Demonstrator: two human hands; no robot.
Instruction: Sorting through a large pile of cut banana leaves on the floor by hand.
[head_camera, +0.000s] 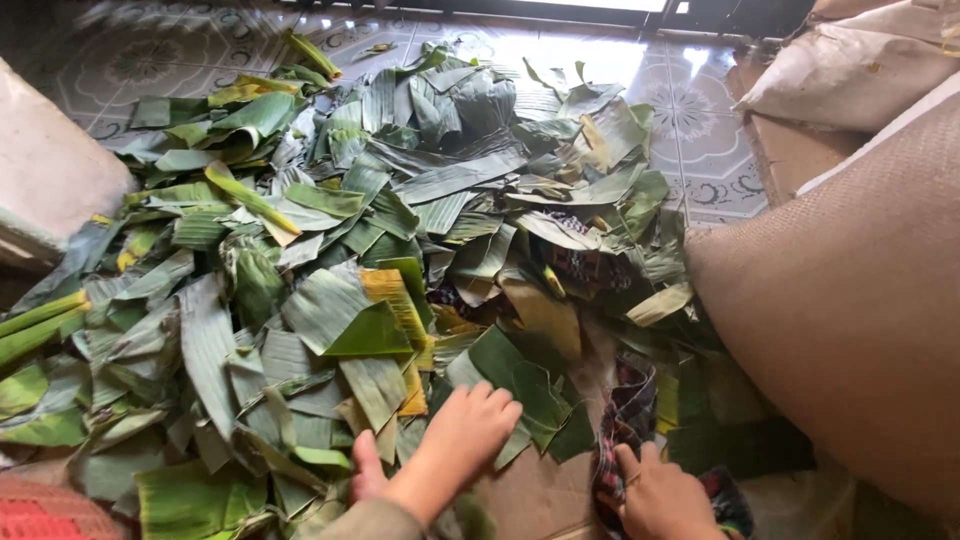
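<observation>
Banana leaves (330, 250) lie heaped across the tiled floor (700, 130), spreading from a pale block (45, 170) on the left. Left hand (455, 440) rests flat, fingers spread, on a dark green leaf piece (520, 385). Right hand (660, 495) pinches a checked cloth (625, 410) beside a brown burlap sack (860, 290).

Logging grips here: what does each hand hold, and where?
Left hand lies flat on the leaf pile, gripping nothing. Right hand rests on checked cloth's edge; grip unclear.
</observation>
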